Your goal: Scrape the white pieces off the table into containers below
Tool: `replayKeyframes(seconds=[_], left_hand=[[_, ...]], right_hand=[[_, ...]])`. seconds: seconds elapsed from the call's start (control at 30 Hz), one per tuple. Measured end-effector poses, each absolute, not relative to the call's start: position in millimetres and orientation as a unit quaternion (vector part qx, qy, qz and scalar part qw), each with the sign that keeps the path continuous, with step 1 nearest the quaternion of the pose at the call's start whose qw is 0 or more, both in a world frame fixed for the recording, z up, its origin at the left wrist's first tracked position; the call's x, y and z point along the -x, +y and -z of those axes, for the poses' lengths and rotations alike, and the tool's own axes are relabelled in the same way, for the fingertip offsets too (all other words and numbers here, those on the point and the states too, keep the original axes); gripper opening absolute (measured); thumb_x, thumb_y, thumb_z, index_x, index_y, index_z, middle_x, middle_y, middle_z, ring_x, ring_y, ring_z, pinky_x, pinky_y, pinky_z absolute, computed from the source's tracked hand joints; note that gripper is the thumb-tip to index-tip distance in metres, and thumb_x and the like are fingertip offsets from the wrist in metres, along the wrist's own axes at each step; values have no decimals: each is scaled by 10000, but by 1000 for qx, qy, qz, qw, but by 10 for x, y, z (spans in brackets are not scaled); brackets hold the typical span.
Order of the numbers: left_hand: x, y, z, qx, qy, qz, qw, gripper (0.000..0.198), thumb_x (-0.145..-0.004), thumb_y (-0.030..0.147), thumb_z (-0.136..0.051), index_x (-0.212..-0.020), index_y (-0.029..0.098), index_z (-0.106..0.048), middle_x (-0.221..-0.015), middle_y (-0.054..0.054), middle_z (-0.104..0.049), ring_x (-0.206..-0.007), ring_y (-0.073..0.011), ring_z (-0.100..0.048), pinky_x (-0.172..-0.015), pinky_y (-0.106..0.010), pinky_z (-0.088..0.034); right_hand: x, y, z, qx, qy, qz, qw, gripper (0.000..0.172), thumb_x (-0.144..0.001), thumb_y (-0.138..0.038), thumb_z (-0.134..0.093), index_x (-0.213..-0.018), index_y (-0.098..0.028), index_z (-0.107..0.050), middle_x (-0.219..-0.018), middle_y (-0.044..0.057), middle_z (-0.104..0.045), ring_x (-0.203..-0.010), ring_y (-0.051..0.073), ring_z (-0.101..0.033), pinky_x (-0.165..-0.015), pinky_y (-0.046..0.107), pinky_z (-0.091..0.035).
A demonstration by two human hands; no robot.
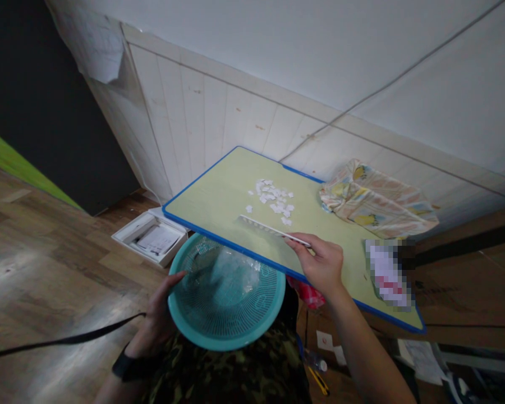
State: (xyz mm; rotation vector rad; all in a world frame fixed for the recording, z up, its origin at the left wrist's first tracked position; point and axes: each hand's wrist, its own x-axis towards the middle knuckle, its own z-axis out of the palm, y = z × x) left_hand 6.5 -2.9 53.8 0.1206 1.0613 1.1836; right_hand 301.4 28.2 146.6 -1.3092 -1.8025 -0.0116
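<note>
My left hand (162, 303) grips the rim of a round teal plastic basket (227, 342) with slotted sides, its thumb over the edge. Crumpled clear plastic (235, 269) lies inside the basket, which sits under the near edge of a board. In my right hand (320, 261) is a thin white strip (263, 226) that looks notched along one side, like a comb. Fingers close round its right end, and it slants low over the pale green board (210, 191) with a blue rim. Small white pieces (271, 193) lie loosely clustered just beyond the strip.
A crumpled patterned cloth (374, 202) rests at the board's back right, by the wall. A blurred packet (389, 275) lies on the right end. An open white box (151, 238) is left of the basket. Below right are a yellow cutter (318, 381) and a cardboard box (467, 280).
</note>
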Motion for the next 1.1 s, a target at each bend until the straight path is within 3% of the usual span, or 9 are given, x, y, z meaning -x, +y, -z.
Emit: replayKeyframes(seconds=[0.4,0.67,0.83,1.1], left_hand=[[-90,-35,-574,-40,476,-509,717,219,-831,143,-592,-668,130,-737,-614,-91,-755,-513,-230,-702,-577,-335,-626],[-106,-50,-587,-46,484,-522,701,215,-834,127,-593,-682,126,-744,-618,-82,-756,-504,-205,-694,-536,-286,-606],[-119,-36,-591,-25,489,-513,705,158,-789,126,-633,-662,152,-723,-588,-72,-747,-491,-235,-700,-532,-322,-614],[-117,-37,-572,-35,479,-506,716,169,-805,122,-618,-674,154,-721,-623,-82,-761,-632,-277,-749,-605,-338,-631]], right_hand=[[-2990,-56,-1587,514,-748,-1,420,123,-866,-247,-655,-874,-278,-773,-828,-26,-774,-706,153,-742,-657,221,-587],[-3050,-75,-1582,543,-714,-15,442,67,-822,-274,-711,-833,-254,-774,-752,-15,-767,-587,147,-709,-574,221,-558],[-3129,-79,-1585,566,-690,-19,452,86,-811,-296,-719,-815,-233,-777,-731,6,-763,-561,156,-697,-507,223,-527],[-3403,85,-1544,568,-674,74,467,99,-824,-286,-705,-870,-252,-787,-836,11,-776,-671,178,-731,-667,264,-589]])
